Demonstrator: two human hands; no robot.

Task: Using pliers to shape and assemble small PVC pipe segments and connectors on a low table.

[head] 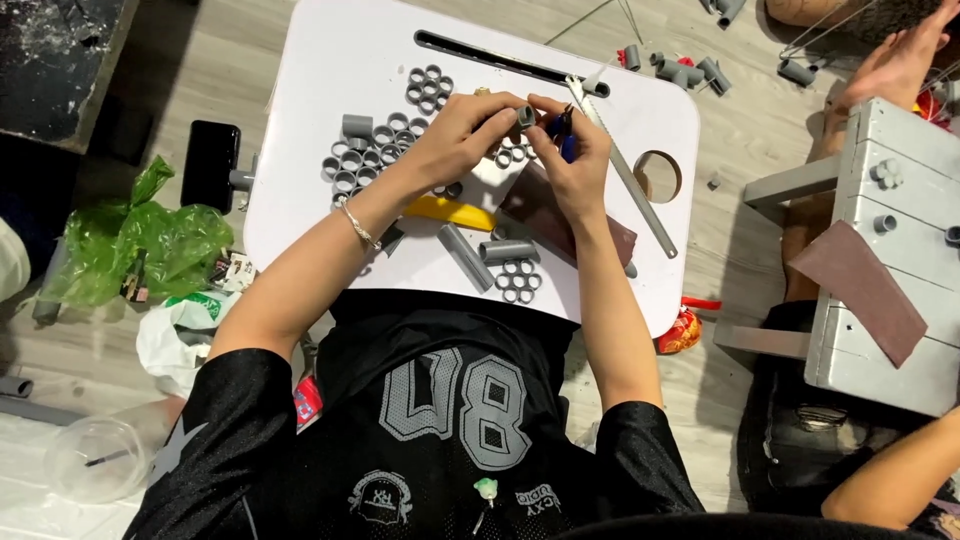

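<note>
Both hands meet over the white table, working one short grey pipe piece.

The left hand (470,125) pinches the pipe piece (525,116) at its round wall; the right hand (575,160), touching it, is closed on a blue-handled tool (562,128) set at the piece. The piece looks light, stiff and smooth, likely slippery, so a grip across its sides seems best. Around it on the table (320,60): glued ring clusters (430,88), loose tubes (465,257), a brown sandpaper sheet (540,210), a long grey rod (630,180).
</note>
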